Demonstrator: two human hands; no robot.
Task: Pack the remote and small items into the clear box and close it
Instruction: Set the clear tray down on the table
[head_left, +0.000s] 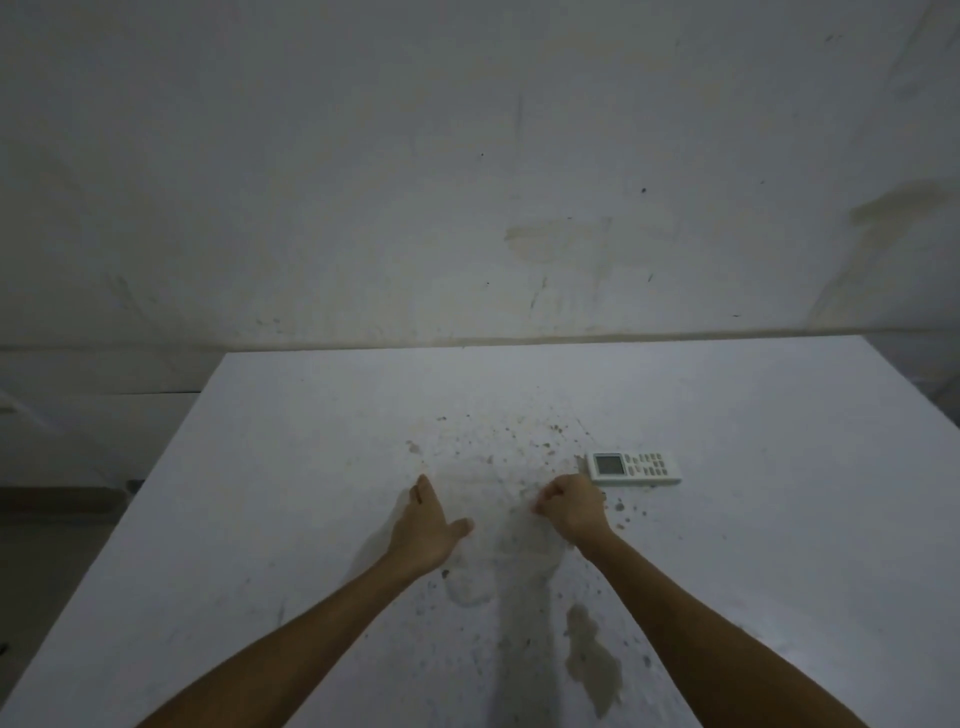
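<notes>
A white remote with a small grey screen lies flat on the white table, right of centre. My right hand is just left of and nearer than the remote, not touching it, with its fingers curled into a loose fist; nothing shows inside it. My left hand hovers over the table's middle, fingers together and pointing away, thumb spread, holding nothing. No clear box and no small items are in view.
The table top is stained and speckled with brown spots around the hands and near its front. A stained pale wall rises right behind the table's far edge. The table's left edge drops off to a dim floor.
</notes>
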